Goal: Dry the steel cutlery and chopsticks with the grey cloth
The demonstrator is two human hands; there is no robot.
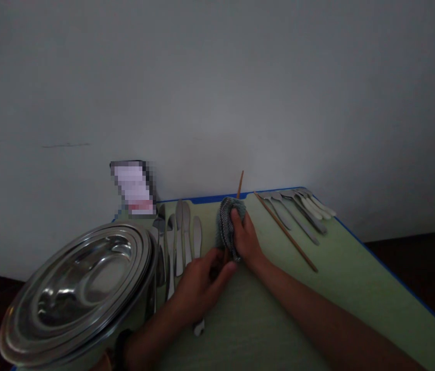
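Observation:
My right hand (245, 238) grips a grey striped cloth (226, 224) wrapped around a wooden chopstick (240, 184), whose tip sticks up past the cloth. My left hand (202, 285) is closed on the lower end of that chopstick, just below the cloth. Both hands work over a pale green mat (341, 278) on a blue-edged table.
A second wooden chopstick (285, 232) lies on the mat to the right. Beyond it are several spoons (302, 208) in a row. Several knives and other cutlery (180, 234) lie left of my hands. A stack of steel bowls (82, 288) stands at the near left. A wall rises behind.

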